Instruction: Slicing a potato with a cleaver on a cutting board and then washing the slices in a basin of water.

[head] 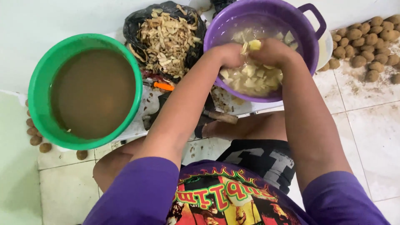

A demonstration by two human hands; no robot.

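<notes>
White tiled floor [366,125], soiled: both hands meet over the round purple plastic basin [225,25] of pale peeled pieces [250,79], the left hand [229,54] and right hand [271,52] clamped together on one pale yellow peeled piece [254,44]. Just beside lie a black bag of peelings [166,33] and a green plastic basin of brown water [41,79]; brown unpeeled tubers [371,41] heap at right.

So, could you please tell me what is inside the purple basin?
The purple basin holds pale cut pieces in water, with both hands over them; the bottom beneath them is hidden.
</notes>
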